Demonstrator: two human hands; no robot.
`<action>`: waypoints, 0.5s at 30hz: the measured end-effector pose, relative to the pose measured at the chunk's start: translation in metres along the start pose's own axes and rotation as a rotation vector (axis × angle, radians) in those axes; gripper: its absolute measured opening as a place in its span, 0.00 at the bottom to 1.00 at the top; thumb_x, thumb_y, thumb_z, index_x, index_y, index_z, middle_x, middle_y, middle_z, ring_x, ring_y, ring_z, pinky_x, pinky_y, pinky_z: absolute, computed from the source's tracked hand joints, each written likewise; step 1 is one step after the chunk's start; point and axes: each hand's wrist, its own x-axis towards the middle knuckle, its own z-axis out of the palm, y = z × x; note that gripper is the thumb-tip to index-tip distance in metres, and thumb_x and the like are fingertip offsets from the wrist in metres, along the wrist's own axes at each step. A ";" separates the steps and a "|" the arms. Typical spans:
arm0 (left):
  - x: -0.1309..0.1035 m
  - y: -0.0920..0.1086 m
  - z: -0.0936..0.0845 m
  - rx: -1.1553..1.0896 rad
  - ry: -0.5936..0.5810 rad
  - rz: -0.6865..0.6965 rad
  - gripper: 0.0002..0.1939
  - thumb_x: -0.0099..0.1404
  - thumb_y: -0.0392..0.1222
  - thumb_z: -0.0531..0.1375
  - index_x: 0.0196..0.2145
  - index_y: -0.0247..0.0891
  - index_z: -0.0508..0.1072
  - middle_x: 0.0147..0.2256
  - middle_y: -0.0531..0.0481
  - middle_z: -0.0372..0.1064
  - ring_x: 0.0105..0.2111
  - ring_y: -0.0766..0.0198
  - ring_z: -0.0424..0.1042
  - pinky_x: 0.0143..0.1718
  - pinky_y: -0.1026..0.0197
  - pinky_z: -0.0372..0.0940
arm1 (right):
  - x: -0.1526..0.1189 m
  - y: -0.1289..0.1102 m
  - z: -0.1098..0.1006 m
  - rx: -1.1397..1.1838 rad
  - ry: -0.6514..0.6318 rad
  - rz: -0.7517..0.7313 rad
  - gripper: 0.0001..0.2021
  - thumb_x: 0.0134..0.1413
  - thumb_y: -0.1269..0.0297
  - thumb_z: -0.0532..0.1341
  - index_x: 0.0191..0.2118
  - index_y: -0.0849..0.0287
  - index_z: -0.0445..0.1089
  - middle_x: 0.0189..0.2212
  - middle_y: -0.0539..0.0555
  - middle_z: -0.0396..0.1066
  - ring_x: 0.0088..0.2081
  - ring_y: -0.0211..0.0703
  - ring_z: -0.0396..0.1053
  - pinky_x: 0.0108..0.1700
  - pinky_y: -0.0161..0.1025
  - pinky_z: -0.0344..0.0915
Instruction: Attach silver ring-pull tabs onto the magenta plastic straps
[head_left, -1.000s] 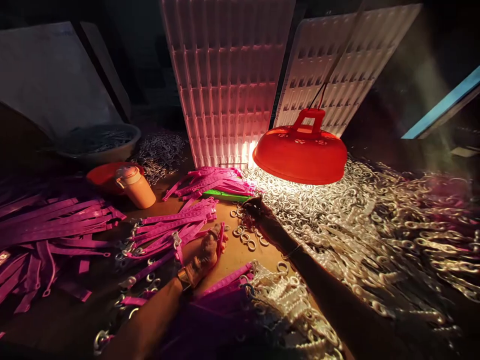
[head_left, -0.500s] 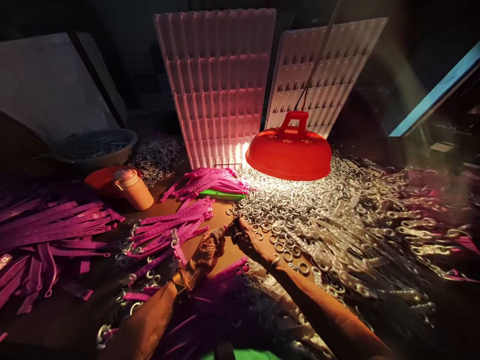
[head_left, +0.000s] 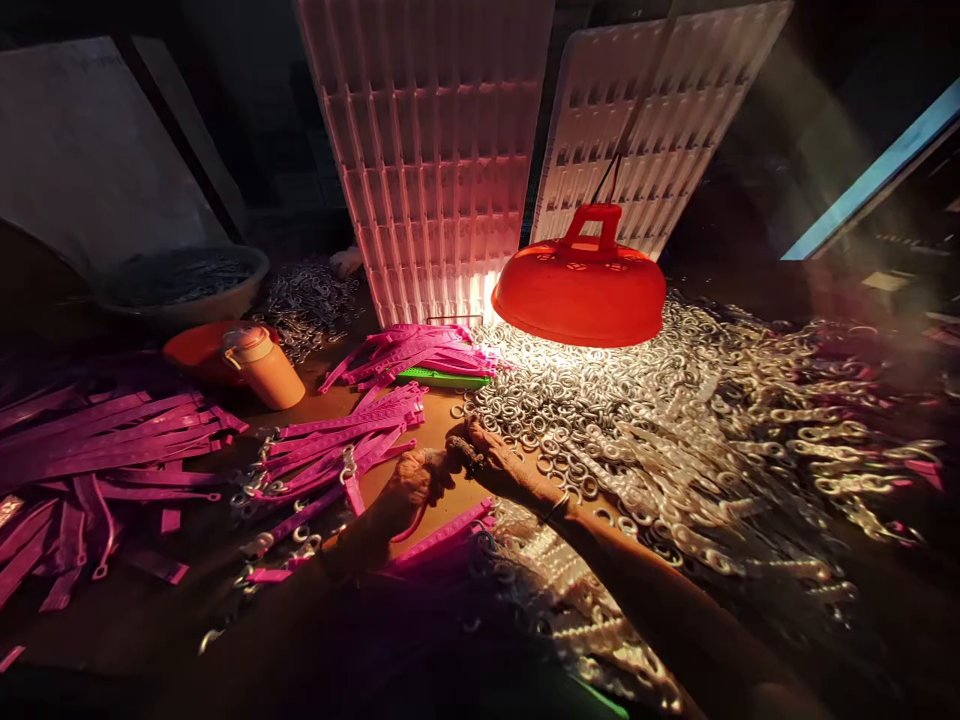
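Note:
My left hand (head_left: 418, 482) is closed, and a pink plastic strap (head_left: 411, 526) hangs out beneath its fingers. Touching it from the right, my right hand (head_left: 491, 458) has its fingers pressed together; whatever they pinch is hidden in shadow. Both hands meet just above the brown tabletop (head_left: 450, 505). To their left lie pink straps with metal rings (head_left: 334, 445) at their ends. Beyond my right hand spreads a heap of loose metal rings (head_left: 559, 400). More pink straps (head_left: 457, 530) lie just below the hands.
A red lamp shade (head_left: 581, 290) hangs low over the rings. Two ribbed white panels (head_left: 442, 170) stand behind. An orange flask (head_left: 266, 370), a basin (head_left: 251, 295) and piled pink straps (head_left: 112, 450) are at left. Clear ring-ended strips (head_left: 697, 470) cover the right side; a green tray (head_left: 446, 379) sits centrally.
My hands have shifted slightly up in view and stay together. The left hand has turned, and the strap's curved end now shows below it. The camera view has tilted a little.

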 end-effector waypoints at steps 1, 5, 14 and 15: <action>-0.002 0.006 -0.002 -0.010 -0.011 -0.041 0.13 0.54 0.49 0.57 0.23 0.36 0.63 0.16 0.58 0.56 0.15 0.75 0.50 0.17 0.67 0.44 | -0.003 -0.008 -0.004 -0.065 -0.046 -0.019 0.09 0.54 0.59 0.57 0.37 0.59 0.61 0.21 0.46 0.59 0.22 0.33 0.54 0.25 0.31 0.51; -0.014 0.030 -0.008 0.016 -0.063 -0.161 0.14 0.51 0.49 0.62 0.22 0.34 0.67 0.13 0.61 0.48 0.13 0.77 0.43 0.15 0.67 0.37 | -0.030 -0.039 -0.012 -0.355 -0.193 -0.061 0.10 0.56 0.62 0.57 0.42 0.59 0.61 0.19 0.45 0.59 0.19 0.31 0.53 0.24 0.32 0.45; -0.073 0.018 0.010 0.028 -0.413 -0.281 0.18 0.59 0.51 0.59 0.22 0.31 0.71 0.20 0.53 0.59 0.21 0.72 0.56 0.22 0.67 0.51 | -0.118 -0.058 0.006 -0.436 -0.206 -0.054 0.08 0.56 0.69 0.52 0.43 0.60 0.59 0.22 0.51 0.64 0.20 0.36 0.49 0.24 0.37 0.42; -0.079 0.013 0.013 -0.054 -0.407 -0.286 0.19 0.59 0.52 0.59 0.23 0.32 0.71 0.22 0.51 0.62 0.23 0.69 0.60 0.25 0.66 0.55 | -0.122 -0.057 0.009 -0.395 -0.211 -0.024 0.08 0.57 0.69 0.51 0.43 0.59 0.60 0.22 0.51 0.65 0.20 0.36 0.50 0.24 0.37 0.43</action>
